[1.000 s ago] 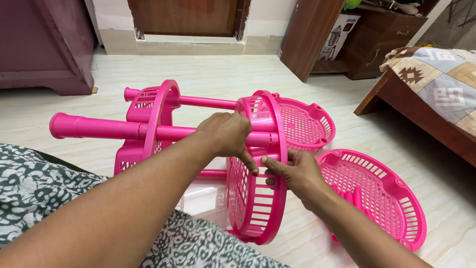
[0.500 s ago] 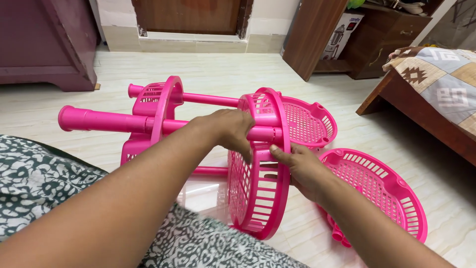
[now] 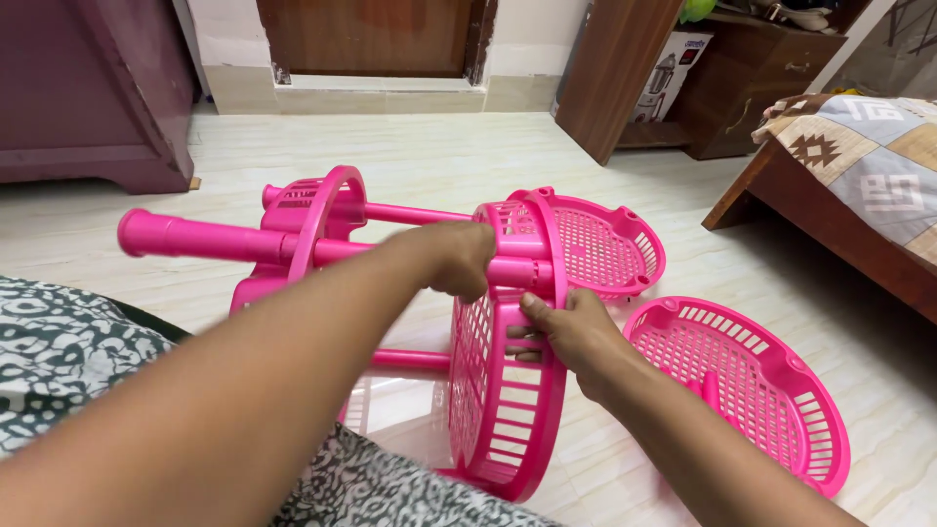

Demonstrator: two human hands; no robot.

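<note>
A pink plastic basket rack [image 3: 322,239] lies on its side on the pale floor [image 3: 420,156]. Its nearest basket tier [image 3: 503,390] stands on edge in front of the person. The left hand [image 3: 454,259] is clenched around a pink pole [image 3: 210,237] beside that tier. The right hand [image 3: 571,332] grips the tier's slotted rim. A loose pink basket [image 3: 752,390] lies flat to the tier's right, and another tier [image 3: 605,244] sits just behind it.

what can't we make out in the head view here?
- Left hand: motion-blurred, so its grip on the pink pole is unclear.
- Right hand: fingertips hidden behind the upright basket rim.
- Pole-to-basket joint: covered by the left hand.
- Flat basket: its near edge is hidden by the right forearm.
</note>
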